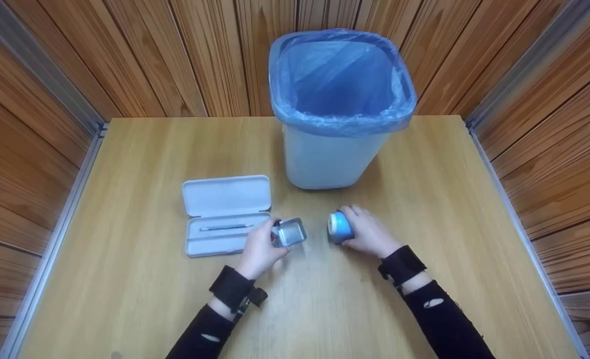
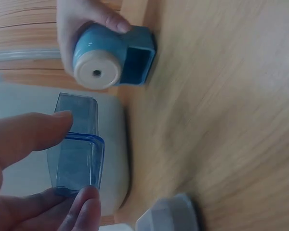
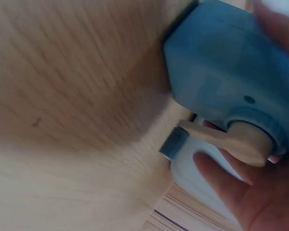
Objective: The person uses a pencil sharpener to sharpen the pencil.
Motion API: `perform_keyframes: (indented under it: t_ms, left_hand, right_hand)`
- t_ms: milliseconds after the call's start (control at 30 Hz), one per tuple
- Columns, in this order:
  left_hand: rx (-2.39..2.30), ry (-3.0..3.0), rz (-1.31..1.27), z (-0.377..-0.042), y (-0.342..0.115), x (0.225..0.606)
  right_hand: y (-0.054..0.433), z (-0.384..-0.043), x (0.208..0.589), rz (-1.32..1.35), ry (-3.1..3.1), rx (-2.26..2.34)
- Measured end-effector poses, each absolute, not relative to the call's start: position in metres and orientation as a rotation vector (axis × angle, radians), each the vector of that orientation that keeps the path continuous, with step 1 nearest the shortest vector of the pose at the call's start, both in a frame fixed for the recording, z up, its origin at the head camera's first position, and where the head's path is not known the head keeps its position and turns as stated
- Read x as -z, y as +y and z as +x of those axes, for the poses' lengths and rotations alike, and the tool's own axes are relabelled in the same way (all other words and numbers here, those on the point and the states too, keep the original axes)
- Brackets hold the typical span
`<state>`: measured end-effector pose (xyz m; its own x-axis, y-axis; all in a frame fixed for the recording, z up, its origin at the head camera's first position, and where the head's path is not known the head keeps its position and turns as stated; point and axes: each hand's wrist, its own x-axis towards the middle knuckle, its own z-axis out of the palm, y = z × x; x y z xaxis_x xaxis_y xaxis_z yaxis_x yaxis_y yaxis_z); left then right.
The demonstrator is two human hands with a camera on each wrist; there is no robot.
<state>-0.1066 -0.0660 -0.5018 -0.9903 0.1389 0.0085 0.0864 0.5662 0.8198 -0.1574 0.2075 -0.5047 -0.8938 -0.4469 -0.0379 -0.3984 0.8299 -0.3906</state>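
My right hand grips a blue hand-crank pencil sharpener low over the table, right of centre. In the left wrist view, the sharpener's white face with its pencil hole shows, beside an empty drawer slot. Its beige crank with a dark blue knob appears in the right wrist view. My left hand pinches a see-through blue shavings drawer between thumb and fingers, apart from the sharpener. In the head view the drawer's open side faces up and it looks empty.
An open white pencil case lies left of the left hand, with a slim pencil-like stick inside. Behind both hands stands a white bin lined with a blue bag. Wooden walls close off the back and sides.
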Motion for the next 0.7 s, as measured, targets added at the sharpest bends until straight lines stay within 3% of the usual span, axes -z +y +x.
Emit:
perform_keyframes:
  t_ms: [700]
  left_hand:
    - [-1.279, 2.669, 0.385, -0.137, 0.002, 0.532]
  right_hand:
    - [0.220, -0.156, 0.516, -0.597, 2.872, 0.845]
